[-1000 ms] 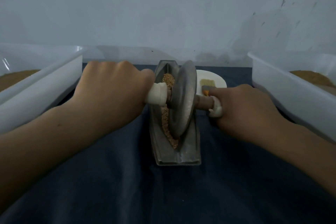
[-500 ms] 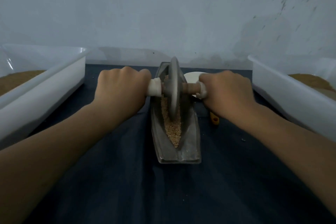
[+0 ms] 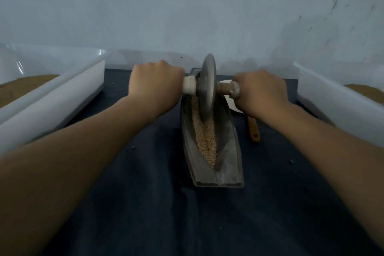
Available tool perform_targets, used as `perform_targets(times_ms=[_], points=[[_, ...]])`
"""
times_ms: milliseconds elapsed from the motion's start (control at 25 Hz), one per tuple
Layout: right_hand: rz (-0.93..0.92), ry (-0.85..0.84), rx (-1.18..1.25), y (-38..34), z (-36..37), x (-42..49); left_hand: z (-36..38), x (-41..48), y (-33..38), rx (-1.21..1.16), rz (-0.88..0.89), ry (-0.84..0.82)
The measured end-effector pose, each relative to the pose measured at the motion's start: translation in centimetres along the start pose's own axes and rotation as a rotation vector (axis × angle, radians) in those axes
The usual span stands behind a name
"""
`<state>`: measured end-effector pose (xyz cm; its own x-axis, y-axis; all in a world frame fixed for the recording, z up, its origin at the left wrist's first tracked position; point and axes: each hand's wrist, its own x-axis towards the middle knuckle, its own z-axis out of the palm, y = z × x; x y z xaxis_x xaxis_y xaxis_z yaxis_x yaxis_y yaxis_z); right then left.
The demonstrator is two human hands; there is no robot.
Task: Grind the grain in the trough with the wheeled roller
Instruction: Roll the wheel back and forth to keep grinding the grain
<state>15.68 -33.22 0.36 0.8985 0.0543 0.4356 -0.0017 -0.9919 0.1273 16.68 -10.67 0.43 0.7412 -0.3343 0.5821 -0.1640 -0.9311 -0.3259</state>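
Your left hand [image 3: 155, 85] and right hand [image 3: 260, 92] are each fisted tight around an axle end of the wheeled roller [image 3: 208, 89]. Wheel stands upright at the trough's [image 3: 230, 151] 12 o'clock end, rim in the grain [image 3: 205, 137]. Orange handle [image 3: 254, 129] lies at the trough's 3 o'clock.

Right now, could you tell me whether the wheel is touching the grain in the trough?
Touching: in the head view the wheel has its lower edge sunk into the grain.
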Motion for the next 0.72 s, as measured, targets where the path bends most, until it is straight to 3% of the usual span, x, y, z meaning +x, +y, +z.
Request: perform_targets(times_ms=[120,440,720], points=[[0.027,0.005,0.064,0.3,1.1,-0.4,-0.3,1.3,0.2,0.029,0.053,-0.008],[-0.2,0.138,-0.015,2.0,-3.4,-8.1,-4.1,-6.3,-2.6,0.004,0.169,0.097],[-0.03,0.029,0.009,0.9,-0.3,-3.8,-0.8,-1.4,-0.6,0.074,0.103,0.023]])
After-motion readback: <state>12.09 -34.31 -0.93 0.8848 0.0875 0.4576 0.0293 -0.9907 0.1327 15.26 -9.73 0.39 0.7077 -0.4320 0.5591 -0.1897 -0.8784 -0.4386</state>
